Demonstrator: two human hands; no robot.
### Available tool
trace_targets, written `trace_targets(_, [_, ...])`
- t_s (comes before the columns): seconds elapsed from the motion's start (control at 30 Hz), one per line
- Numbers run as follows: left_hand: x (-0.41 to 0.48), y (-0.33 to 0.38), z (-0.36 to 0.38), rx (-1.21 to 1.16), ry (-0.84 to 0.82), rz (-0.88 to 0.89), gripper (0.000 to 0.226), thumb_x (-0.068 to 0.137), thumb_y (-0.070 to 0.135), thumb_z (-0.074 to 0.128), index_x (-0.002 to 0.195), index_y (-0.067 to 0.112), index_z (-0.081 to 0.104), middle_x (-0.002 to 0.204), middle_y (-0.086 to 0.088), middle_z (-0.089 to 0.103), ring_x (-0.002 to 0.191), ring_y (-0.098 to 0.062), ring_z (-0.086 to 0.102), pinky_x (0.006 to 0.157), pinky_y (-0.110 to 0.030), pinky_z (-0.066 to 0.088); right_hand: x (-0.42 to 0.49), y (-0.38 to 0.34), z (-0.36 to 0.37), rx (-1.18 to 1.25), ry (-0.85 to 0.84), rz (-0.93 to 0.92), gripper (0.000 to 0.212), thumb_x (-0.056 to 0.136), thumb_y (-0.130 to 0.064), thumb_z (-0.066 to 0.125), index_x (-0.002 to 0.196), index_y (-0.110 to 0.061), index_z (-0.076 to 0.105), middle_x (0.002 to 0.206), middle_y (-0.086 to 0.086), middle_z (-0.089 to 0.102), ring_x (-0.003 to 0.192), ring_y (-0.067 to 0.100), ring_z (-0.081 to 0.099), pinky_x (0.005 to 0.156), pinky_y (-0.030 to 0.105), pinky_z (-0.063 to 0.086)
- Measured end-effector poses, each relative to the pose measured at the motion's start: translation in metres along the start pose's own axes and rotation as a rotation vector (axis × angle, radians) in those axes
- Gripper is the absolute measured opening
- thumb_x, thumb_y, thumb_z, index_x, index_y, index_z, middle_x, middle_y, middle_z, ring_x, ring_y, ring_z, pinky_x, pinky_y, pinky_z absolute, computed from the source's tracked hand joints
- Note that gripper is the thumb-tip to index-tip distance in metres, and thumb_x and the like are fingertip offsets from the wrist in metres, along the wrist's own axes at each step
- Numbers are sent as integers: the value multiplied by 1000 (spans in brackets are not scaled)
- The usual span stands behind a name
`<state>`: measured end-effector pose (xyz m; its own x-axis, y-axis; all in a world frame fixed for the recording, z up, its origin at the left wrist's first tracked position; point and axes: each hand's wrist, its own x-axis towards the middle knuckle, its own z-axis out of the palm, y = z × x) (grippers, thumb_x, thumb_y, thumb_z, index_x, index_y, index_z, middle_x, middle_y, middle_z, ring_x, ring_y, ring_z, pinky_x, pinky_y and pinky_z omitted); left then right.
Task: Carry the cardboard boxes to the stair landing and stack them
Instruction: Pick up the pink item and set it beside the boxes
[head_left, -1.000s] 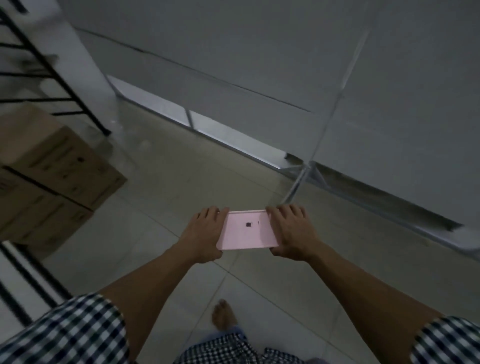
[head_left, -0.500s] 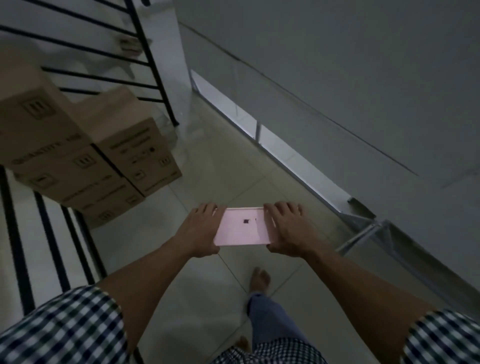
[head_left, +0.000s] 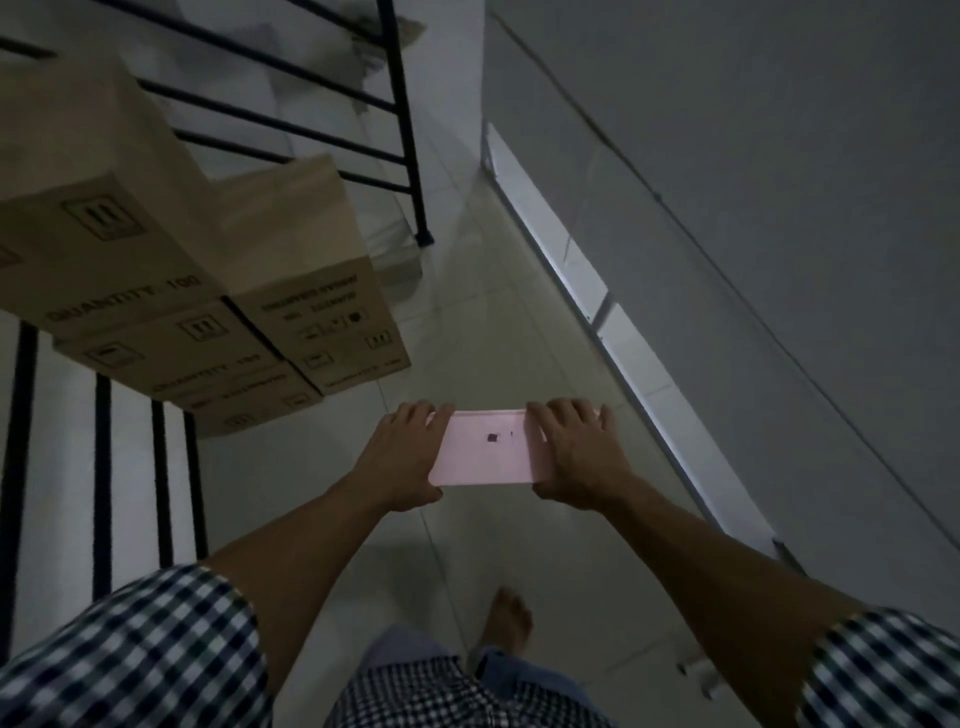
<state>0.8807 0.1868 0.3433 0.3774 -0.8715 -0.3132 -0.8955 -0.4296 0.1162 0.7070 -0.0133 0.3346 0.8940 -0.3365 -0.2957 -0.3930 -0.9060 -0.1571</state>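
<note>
Left hand (head_left: 402, 457) and right hand (head_left: 574, 452) gripping opposite ends of pink phone (head_left: 488, 454), arms stretched forward, fingers curled over far edge. No box carried. Cardboard boxes (head_left: 156, 270) already stacked on floor (head_left: 483, 322) against railing (head_left: 405, 130), up-left of hands. More boxes to fetch: cannot tell.

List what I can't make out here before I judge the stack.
- Cardboard boxes: head view, stack cut off by the left edge; count unknown.
- Lower box labels: head view, blurred and dim, unreadable.
- Pink flat object: head view, ends covered by left hand and right hand; dark mark too small to identify.
</note>
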Motion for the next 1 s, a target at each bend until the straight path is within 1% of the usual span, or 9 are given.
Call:
trace_targets(0.17, [73,-36,-16,-44,10,-102,117,67,53,80,156,13,16,144,-13,37,127,-31,39,100,-41,38,103,29,-28,-53,-27,-79,106,68,-56,82,152,-26,24,151,5,38,140,30,33,115,66,23])
trace_targets(0.27, [121,-62,-20,-75,22,-137,117,64,49,82,156,11,21,142,-16,41,126,-34,42,99,-43,39,166,43,-35,-90,-33,-106,106,68,-57,82,151,-26,24,152,6,37,143,31,31,115,69,22])
trace_targets(0.4, [188,-92,-20,-117,6,-174,114,58,40,86,152,9,31,136,-18,48,122,-36,48,93,-44,44,244,65,-41,-108,-56,-107,106,67,-54,84,151,-26,26,154,8,36,145,35,29,115,70,19])
trace_targets(0.5, [232,-110,-20,-129,-10,-216,114,60,41,86,152,11,26,137,-17,47,122,-35,46,95,-44,44,300,80,-41,-134,-82,-138,107,67,-53,84,151,-25,26,154,9,36,144,36,29,114,70,22])
trace_targets(0.57, [258,-120,-14,-120,-25,-249,115,58,42,87,148,14,21,135,-17,49,120,-35,48,94,-45,45,334,91,-35,-146,-116,-156,109,64,-54,85,150,-25,25,152,9,36,143,36,30,112,70,25])
trace_targets(0.63, [282,-128,-3,-137,-53,-282,115,55,44,87,146,13,23,133,-16,50,118,-35,49,92,-45,45,366,104,-24,-152,-147,-181,109,62,-53,85,149,-25,26,150,9,37,142,37,31,110,71,26])
trace_targets(0.8, [357,-150,38,-130,-48,-401,118,44,45,94,142,5,43,122,-19,58,106,-36,57,83,-44,50,459,134,13,-173,-152,-273,106,68,-50,85,152,-23,26,154,11,35,145,38,28,112,69,26])
trace_targets(0.9, [404,-167,90,-169,-47,-459,119,49,45,94,147,4,39,128,-20,55,113,-38,54,88,-45,48,519,151,60,-196,-187,-313,108,69,-47,86,154,-23,23,155,12,32,146,39,24,112,69,24])
trace_targets(1.0, [451,-193,160,-189,-9,-480,121,54,44,93,150,2,33,132,-23,51,118,-41,50,91,-47,46,580,164,125,-211,-201,-347,109,68,-47,86,154,-23,23,154,12,32,145,39,24,111,69,27])
